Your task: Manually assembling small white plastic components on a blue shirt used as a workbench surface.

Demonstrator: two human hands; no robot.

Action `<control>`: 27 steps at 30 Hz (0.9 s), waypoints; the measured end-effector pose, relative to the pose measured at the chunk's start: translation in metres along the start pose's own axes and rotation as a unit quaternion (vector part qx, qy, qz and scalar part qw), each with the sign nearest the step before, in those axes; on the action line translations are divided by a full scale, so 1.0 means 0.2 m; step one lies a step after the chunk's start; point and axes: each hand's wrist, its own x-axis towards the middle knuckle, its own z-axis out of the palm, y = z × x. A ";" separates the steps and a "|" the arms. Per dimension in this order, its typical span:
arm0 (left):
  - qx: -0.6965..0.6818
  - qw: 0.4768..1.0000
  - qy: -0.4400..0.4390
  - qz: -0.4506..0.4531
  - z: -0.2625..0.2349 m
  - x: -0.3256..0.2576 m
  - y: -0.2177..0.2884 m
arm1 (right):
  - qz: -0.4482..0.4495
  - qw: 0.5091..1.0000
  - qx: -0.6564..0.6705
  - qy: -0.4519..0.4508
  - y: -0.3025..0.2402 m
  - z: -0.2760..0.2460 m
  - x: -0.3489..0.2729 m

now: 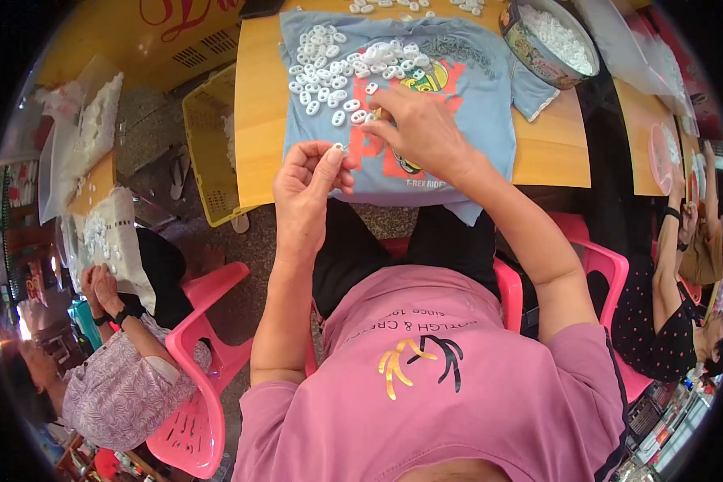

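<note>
Dozens of small white pieces (325,76), most of them flat ovals with two holes, lie in a loose heap over the far left and middle of a blue shirt (317,132), which is spread across a yellow-brown table (257,120). Above the near left corner of the shirt is the left hand (301,189), its thumb and forefinger pinched together on one white piece (339,148); its other fingers are curled in. The right hand (422,132) reaches over the middle of the shirt, at the near side of the heap, with thumb and forefinger parted and pointing at the pieces; whether it has hold of one, I cannot tell. Small dark pieces (462,52) lie in a patch on the far right of the shirt. Beyond its far right corner is a round tin (526,52) filled with white bits. Left of the shirt, below the table, sits a yellow basket (213,153). Farther left of the shirt, a seated co-worker (132,394) has both hands by more white pieces on a pale cloth (124,217).
</note>
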 end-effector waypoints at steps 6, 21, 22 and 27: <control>-0.001 1.000 -0.005 0.015 -0.01 0.01 0.01 | 0.029 0.998 -0.051 -0.029 0.00 0.00 0.01; -0.012 0.997 -0.036 0.067 0.21 0.05 0.00 | 0.258 0.821 0.507 0.050 -0.09 -0.20 -0.12; -0.019 0.996 -0.045 0.075 0.22 0.05 0.00 | 0.253 0.829 0.496 0.055 -0.10 -0.21 -0.13; -0.024 0.996 -0.055 0.070 0.25 0.05 0.01 | 0.228 0.850 0.467 0.087 -0.13 -0.23 -0.18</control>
